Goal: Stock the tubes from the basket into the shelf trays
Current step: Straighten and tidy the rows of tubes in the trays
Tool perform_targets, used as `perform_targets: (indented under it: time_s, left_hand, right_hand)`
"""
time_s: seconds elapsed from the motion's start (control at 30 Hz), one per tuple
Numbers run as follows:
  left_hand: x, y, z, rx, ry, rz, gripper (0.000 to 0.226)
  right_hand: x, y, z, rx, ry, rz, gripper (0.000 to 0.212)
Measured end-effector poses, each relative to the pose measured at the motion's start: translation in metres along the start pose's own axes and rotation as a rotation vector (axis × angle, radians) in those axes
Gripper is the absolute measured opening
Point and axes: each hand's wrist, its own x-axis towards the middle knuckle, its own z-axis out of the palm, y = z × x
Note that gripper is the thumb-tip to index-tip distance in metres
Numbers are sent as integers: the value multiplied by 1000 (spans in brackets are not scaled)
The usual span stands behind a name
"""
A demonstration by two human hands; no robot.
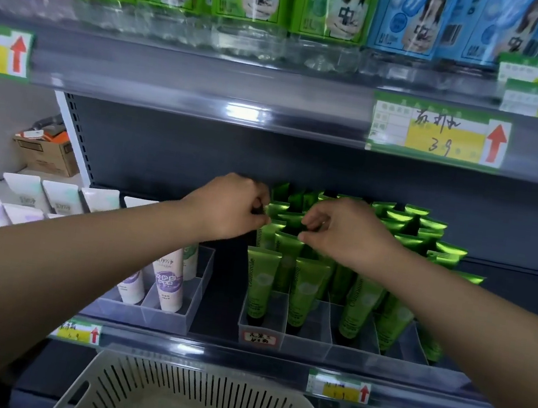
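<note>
Several green tubes (261, 284) stand upright, cap down, in a clear divided tray (307, 342) on the middle shelf. Both my hands reach into the tray's left rows. My left hand (229, 208) pinches the flat top of a green tube (275, 209) at the tray's left side. My right hand (340, 231) pinches the top of a neighbouring green tube (287, 244). The cream slotted basket (198, 401) sits below the shelf edge; the part of its inside that I see holds no tubes.
A second clear tray (172, 314) to the left holds white and purple tubes (168, 279); more white tubes (25, 192) stand further left. Bottles fill the shelf above (251, 0). Price tags (438, 132) hang on the shelf rails. A cardboard box (46, 152) sits far left.
</note>
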Motion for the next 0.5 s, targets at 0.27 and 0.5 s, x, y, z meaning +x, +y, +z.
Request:
perform_targets:
  time_s: [0.27,0.5]
  left_hand:
    - [18,-5,9,-21,-103,-26,16]
    - [20,-11,17,-39,-76,-29,12]
  right_hand:
    - [16,-6,5,-153,-134,-58,20]
    - [20,-7,14,-212,-139,-90,16]
